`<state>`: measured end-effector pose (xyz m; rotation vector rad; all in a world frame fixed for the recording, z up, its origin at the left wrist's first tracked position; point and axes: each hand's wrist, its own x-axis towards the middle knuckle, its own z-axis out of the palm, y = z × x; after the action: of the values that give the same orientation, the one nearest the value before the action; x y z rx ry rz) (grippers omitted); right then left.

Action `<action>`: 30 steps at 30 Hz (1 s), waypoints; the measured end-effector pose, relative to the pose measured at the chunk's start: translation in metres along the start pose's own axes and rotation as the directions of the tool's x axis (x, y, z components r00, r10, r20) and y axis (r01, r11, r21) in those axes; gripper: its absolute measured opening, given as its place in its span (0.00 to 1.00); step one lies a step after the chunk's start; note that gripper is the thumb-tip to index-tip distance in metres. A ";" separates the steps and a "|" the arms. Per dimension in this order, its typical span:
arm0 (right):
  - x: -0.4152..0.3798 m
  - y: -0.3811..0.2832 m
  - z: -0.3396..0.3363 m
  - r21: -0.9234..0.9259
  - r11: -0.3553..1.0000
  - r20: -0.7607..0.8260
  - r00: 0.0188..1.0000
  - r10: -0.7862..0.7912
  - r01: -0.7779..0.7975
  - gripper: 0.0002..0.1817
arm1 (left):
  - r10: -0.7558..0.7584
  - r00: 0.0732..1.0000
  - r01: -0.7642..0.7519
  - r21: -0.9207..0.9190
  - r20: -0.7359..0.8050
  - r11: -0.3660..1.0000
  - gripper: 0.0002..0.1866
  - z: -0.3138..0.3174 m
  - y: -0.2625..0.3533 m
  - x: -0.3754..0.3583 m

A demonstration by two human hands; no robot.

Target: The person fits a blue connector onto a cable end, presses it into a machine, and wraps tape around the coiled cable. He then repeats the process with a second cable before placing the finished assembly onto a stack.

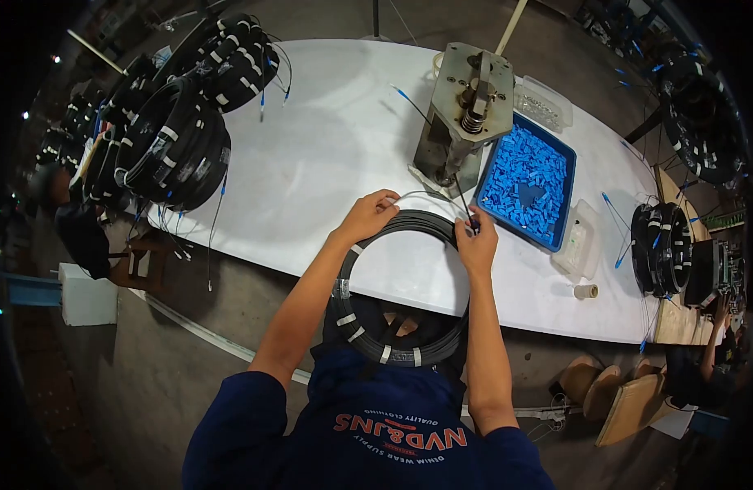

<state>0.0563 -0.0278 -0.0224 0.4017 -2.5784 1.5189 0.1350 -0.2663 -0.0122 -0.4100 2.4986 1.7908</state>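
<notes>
A coil of black cable (344, 306), bound with white tape bands, rests against my front and over the table's near edge. My left hand (372, 216) is closed at the coil's upper left, fingers pinched on a strand of its cable. At the upper right of the coil, my right hand (476, 238) pinches the cable near a short dark piece; the fingers partly hide it. Just beyond both hands stands a metal bench press (466, 106) with a spring and lever. A thin cable length arcs between my hands, close to the press's base.
A blue tray (571, 175) of small blue connector parts sits right of the press, between clear plastic boxes (544, 102). A small spool (585, 291) lies nearer. More cable coils (176, 147) are stacked at left and right (661, 249). Other people work at both sides.
</notes>
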 end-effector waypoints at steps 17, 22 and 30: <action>0.005 -0.008 0.001 -0.003 1.000 0.022 1.000 -0.011 0.011 0.12 | 0.281 0.936 -0.154 0.469 -0.212 0.870 0.09 0.016 0.004 0.086; 0.006 -0.009 0.001 0.004 1.000 0.029 1.000 0.008 -0.008 0.11 | -0.069 0.850 0.054 -0.045 -0.523 0.998 0.11 -0.024 -0.006 0.078; 0.005 -0.014 0.003 -0.013 1.000 -0.016 1.000 -0.019 0.018 0.11 | -0.014 0.834 -0.013 -0.046 -0.552 0.999 0.45 -0.056 -0.027 0.099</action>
<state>0.0559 -0.0380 -0.0106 0.4094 -2.5642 1.4923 0.0529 -0.3458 -0.0370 -1.0757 2.7955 1.9546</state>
